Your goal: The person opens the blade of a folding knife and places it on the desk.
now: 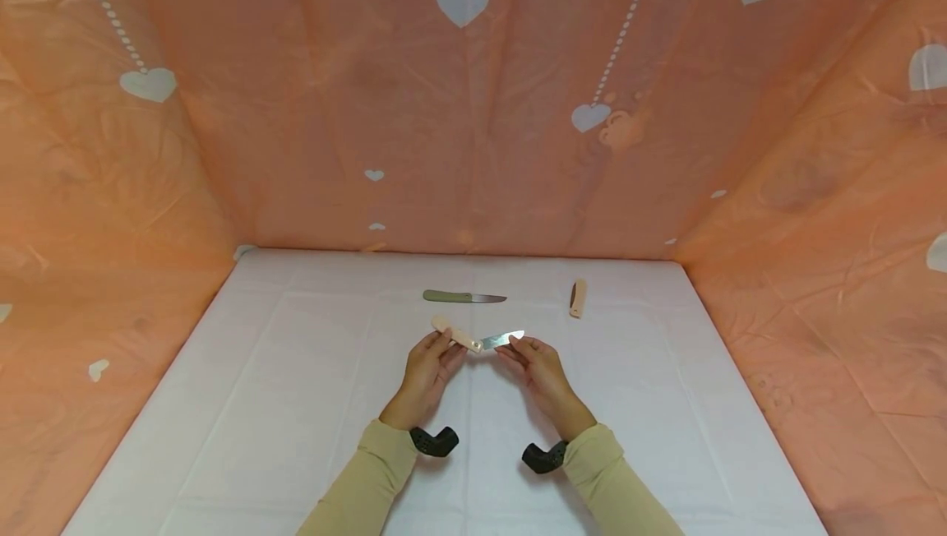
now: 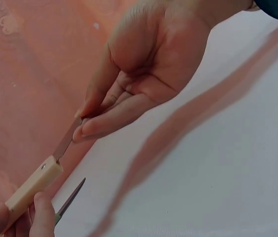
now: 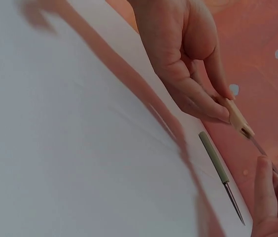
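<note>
Both hands hold one folding knife above the white table point(image 1: 296, 404). My left hand point(image 1: 446, 344) grips its cream handle point(image 1: 457, 337), which also shows in the left wrist view point(image 2: 33, 185) and the right wrist view point(image 3: 238, 120). My right hand point(image 1: 518, 345) pinches the steel blade point(image 1: 503, 339) near its tip, thumb and fingers closed on the blade point(image 2: 65, 143). The blade stands swung out from the handle at a shallow angle.
A green-handled knife point(image 1: 462, 298) lies open on the table just beyond the hands, also seen as the green-handled knife point(image 3: 218, 170). A second cream folding knife point(image 1: 578, 298) lies folded at the far right. Orange heart-print sheeting point(image 1: 473, 108) walls in three sides.
</note>
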A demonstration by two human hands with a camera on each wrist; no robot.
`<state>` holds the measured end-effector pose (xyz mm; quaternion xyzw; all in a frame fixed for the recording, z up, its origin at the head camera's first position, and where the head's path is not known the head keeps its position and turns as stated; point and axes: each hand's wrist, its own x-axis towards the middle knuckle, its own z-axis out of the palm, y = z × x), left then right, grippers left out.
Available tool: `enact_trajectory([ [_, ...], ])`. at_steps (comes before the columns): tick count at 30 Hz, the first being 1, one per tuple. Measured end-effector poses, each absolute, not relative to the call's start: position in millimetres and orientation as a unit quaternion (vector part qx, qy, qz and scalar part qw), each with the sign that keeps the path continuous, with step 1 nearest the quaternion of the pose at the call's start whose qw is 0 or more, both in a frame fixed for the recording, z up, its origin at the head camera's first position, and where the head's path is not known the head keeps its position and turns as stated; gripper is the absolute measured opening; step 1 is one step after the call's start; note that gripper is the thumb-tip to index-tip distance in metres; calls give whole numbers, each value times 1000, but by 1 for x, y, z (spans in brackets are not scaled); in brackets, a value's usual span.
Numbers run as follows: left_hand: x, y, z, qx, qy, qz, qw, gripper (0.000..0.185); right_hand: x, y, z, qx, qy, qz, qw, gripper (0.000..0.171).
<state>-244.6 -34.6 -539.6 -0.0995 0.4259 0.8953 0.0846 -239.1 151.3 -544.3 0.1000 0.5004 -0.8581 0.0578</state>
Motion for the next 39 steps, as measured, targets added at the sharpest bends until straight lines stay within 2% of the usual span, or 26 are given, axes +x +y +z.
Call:
enact_trajectory([
  [14,-242,-28,-536,-134,371,918,46,41,-238,140,-551,114,429,-895,49,10],
  [22,-243,-24,-535,-152,329,932,26,22,-239,135,-553,107,427,-897,36,25],
  [25,-244,-23,-535,-166,322,932,17,19,-239,133,-553,104,422,-900,34,20],
  [31,-244,-22,-534,-179,300,937,7,20,-238,127,-551,111,404,-907,30,8],
  [39,-244,-23,-534,-185,290,939,11,35,-238,124,-552,113,392,-913,32,13],
])
